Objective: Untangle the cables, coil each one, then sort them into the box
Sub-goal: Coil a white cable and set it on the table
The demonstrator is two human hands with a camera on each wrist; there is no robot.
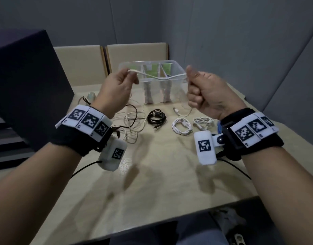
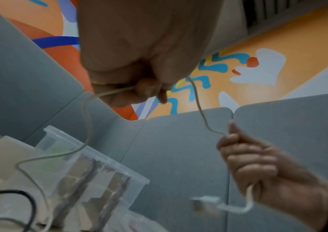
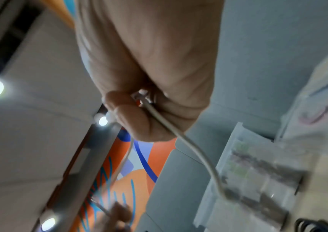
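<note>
Grey padded panels are enclosing a pale wood-grain table [image 1: 152, 183], where a clear plastic box [image 1: 177, 68] with thin dividers is standing beyond both hands. Both forearms are reaching forward and upward, raised off the tabletop, each wrist wearing a black band with white printed markers. Fingers of the left hand [image 1: 116, 89] are curling in and pinching a thin, smooth white cable [image 1: 159, 79] near one end, while the right hand [image 1: 205, 92] is closing into a fist around the same cable, thumb lying on top; a short tail with a flat white plug [image 2: 206, 201] is dangling below that fist. Between the two sets of fingers the cable is sagging in a shallow wavy line just in front of the box rim. Below the fingers, on the table, three neat coils are lying apart: one glossy black coil [image 1: 156, 116] and two white coils [image 1: 181, 125], beside a loose tangle [image 1: 132, 124] of white and dark cables under the left wrist.
</note>
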